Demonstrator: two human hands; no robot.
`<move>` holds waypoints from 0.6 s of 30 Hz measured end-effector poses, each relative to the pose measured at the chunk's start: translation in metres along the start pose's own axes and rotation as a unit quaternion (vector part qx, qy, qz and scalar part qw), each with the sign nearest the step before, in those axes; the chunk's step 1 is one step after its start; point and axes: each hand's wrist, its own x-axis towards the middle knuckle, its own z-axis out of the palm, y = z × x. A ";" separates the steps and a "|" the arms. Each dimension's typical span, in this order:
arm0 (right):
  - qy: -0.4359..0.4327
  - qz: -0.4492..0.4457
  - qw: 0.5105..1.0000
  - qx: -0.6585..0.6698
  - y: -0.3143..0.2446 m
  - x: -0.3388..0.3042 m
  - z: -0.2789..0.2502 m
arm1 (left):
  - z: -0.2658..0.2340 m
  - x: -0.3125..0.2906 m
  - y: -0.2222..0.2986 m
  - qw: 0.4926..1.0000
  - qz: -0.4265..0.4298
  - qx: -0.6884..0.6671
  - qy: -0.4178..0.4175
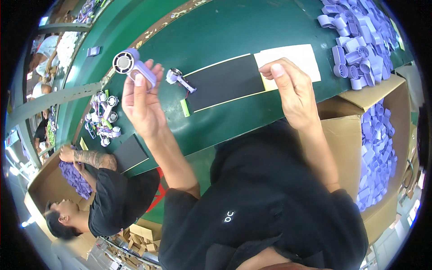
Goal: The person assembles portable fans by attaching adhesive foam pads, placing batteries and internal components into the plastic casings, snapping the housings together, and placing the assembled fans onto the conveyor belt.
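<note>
My left hand (pixel 144 105) is closed on a purple handheld fan (pixel 145 74), gripping its handle between thumb and fingers, raised above the green bench. The fan's round head with a white ring and spokes points up and left. My right hand (pixel 294 92) hovers over a white sheet of paper (pixel 292 58), fingers loosely bent, thumb apart from the index tip, nothing visible in it. Between my hands a fan motor assembly (pixel 174 75) with a purple stem and wires lies at the left end of a black mat (pixel 227 83), beside a green battery cell (pixel 185 108).
Purple shells (pixel 360 45) are heaped at the right of the green bench (pixel 211 27). A cardboard box (pixel 342 148) full of more stands against my right side. More fan assemblies (pixel 105 112) lie at left, near a co-worker (pixel 119 198) reaching into another box. A purple part (pixel 93 51) lies beyond the rail.
</note>
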 end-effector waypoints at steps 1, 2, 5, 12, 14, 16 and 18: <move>-0.034 0.005 0.999 -0.040 -0.004 0.004 0.003 | -0.006 0.005 0.005 1.000 0.012 0.017 0.008; -0.067 0.009 0.994 -0.080 -0.007 0.009 0.008 | -0.011 0.010 0.010 1.000 0.017 0.022 0.012; -0.098 -0.060 0.991 -0.065 -0.010 0.025 0.036 | -0.016 0.029 0.011 0.999 0.029 0.015 0.030; -0.237 -0.278 0.909 -0.202 -0.001 0.080 0.124 | -0.026 0.089 -0.035 0.999 0.005 0.034 0.026; -0.251 -0.342 0.874 -0.235 -0.014 0.074 0.131 | -0.028 0.122 -0.050 0.996 0.006 0.079 0.039; -0.276 -0.371 0.853 -0.243 -0.020 0.057 0.135 | -0.036 0.169 -0.072 0.989 0.007 0.144 0.041; -0.276 -0.408 0.821 -0.290 -0.022 0.037 0.146 | -0.063 0.221 -0.089 0.968 0.038 0.239 0.070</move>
